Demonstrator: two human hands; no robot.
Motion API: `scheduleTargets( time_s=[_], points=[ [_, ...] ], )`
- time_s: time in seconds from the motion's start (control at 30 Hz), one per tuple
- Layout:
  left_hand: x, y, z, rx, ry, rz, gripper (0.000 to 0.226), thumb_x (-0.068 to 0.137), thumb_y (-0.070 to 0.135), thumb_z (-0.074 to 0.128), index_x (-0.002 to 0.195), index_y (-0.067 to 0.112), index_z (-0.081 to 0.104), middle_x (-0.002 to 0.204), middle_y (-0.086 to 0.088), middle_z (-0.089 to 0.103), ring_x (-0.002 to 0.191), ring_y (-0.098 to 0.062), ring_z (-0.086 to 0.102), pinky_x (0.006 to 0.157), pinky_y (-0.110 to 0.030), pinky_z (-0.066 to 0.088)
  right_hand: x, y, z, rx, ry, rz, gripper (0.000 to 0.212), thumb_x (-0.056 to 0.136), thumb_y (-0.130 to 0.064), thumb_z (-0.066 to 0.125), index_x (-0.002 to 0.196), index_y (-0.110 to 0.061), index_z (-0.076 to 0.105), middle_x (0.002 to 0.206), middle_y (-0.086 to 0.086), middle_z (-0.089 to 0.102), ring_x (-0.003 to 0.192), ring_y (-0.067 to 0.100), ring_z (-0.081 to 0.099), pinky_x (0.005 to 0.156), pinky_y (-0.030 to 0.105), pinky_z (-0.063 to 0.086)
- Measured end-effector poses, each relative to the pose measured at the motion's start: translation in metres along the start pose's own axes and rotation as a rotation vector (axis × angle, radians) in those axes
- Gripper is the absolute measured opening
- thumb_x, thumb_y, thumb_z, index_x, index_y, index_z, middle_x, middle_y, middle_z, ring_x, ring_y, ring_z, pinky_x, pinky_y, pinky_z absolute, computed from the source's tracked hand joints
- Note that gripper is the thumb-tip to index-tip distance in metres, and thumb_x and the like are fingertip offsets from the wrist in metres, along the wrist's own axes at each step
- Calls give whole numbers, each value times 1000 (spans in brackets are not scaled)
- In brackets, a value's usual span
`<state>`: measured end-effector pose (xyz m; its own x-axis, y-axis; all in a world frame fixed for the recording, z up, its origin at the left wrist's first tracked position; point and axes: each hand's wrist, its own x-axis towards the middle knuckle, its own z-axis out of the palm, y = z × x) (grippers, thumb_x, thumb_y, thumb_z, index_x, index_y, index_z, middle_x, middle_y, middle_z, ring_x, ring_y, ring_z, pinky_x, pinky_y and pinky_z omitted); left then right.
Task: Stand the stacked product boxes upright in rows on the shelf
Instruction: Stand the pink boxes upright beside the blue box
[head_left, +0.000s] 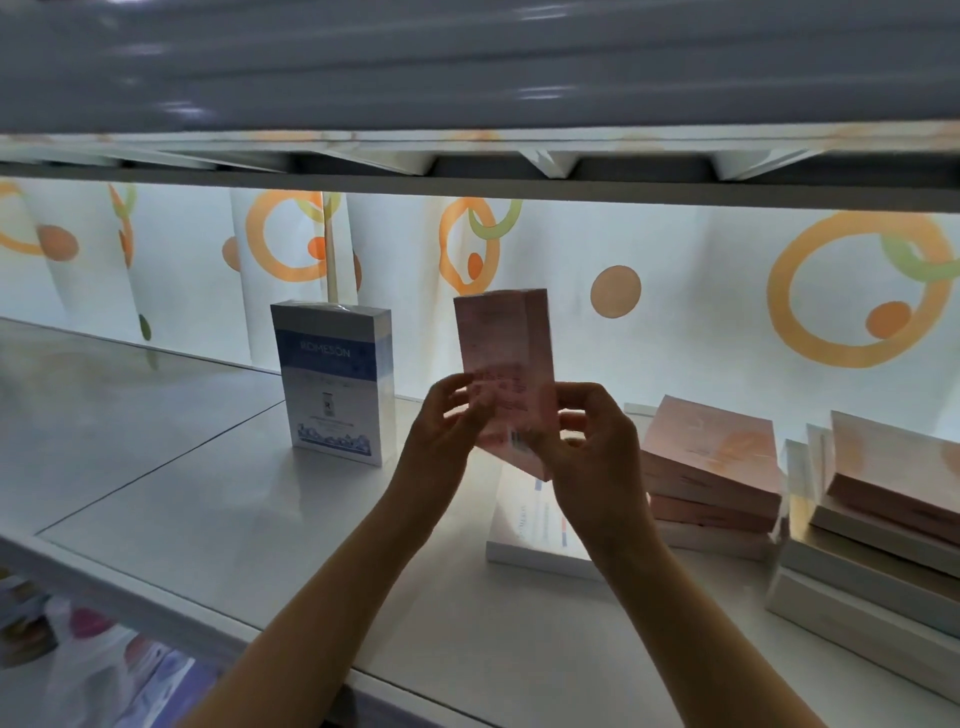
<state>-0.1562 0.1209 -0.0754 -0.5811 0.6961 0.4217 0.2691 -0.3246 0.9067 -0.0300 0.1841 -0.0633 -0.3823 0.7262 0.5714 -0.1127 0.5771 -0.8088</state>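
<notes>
Hands together mid-air above white shelf: left hand and right hand both in a closed grip on lower half of tall pale pink cardboard box. Long axis nearly vertical, tilted slightly left. Just right of upright blue-and-white box; flat pink stacks farther right.

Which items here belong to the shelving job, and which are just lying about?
Job: pink box held by left hand and right hand; upright blue box; flat white box; pink stack; right-hand stack; shelf.
Lying about: colourful items below.
</notes>
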Motion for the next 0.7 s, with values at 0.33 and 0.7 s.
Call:
scheduleTargets(
  time_s=[0.33,0.7],
  points=[
    [-5,8,-9,-178,-68,-36,41,83,56,52,113,29,57,108,8,71,101,-16,69,79,-34,57,-8,6,15,-2,-231,20,24,80,-17,77,100,-27,67,110,-14,65,102,6,59,72,1,40],
    [-5,4,-23,-25,263,64,35,98,37,45,81,12,64,81,-11,70,69,-18,70,59,-16,54,2,7,6,165,-287,351,59,82,-28,77,134,-17,51,114,-6,69,96,16,69,92,35,55]
  ],
)
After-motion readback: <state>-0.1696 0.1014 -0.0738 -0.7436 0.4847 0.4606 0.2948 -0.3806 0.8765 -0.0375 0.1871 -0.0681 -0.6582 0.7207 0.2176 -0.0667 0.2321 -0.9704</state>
